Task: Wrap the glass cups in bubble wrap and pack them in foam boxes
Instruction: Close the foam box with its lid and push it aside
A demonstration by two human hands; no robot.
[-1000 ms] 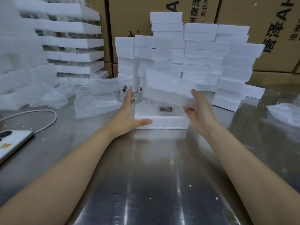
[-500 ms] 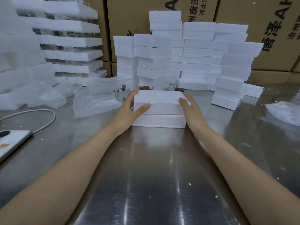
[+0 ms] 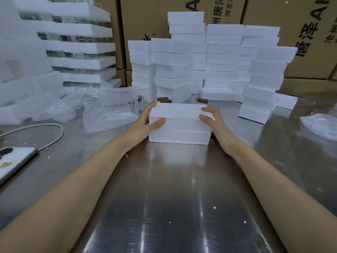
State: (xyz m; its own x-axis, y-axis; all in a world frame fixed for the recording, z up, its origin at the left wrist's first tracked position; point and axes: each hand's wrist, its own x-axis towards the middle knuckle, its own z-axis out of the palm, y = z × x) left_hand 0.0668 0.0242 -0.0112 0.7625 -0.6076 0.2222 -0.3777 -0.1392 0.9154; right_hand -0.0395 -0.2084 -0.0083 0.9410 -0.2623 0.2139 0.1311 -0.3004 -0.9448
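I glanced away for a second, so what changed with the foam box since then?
The right hand lowered the tilted lid flat onto the box. The left hand moved up from the box's side to grip the lid too. Box, stacks and phone stayed put.

Left hand [image 3: 145, 119], right hand [image 3: 213, 119]: fingers curled
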